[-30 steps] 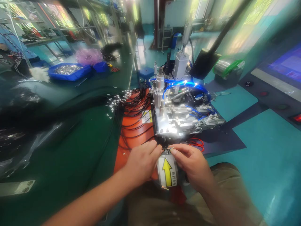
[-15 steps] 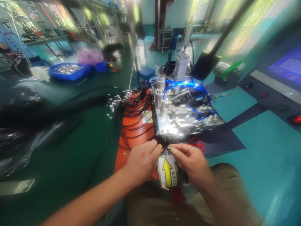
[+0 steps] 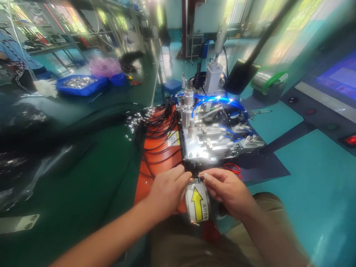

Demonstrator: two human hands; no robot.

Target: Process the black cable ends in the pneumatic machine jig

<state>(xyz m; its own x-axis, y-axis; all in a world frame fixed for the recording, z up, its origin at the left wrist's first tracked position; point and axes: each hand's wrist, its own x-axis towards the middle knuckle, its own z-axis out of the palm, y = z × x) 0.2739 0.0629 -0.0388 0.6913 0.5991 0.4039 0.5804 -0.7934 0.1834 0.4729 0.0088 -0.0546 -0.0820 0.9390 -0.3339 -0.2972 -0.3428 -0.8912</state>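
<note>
- The metal machine (image 3: 215, 142), topped by blue hoses (image 3: 217, 98), stands ahead.
- The orange cover (image 3: 161, 159) flanks it on the left, black cables (image 3: 158, 150) draped across.
- Left hand (image 3: 168, 191): fingers curled, tips hidden; I cannot tell its grip. Right hand (image 3: 230, 189): thumb and forefinger seem pinched on a thin piece (image 3: 200, 176).
- The drum (image 3: 205, 193), bearing 1 yellow arrow, sits just below the fingertips.
- That piece lies between the 2 hands: slim, reddish, blurred. The step looks like fine positioning; the next move calls for steady fingertips.
</note>
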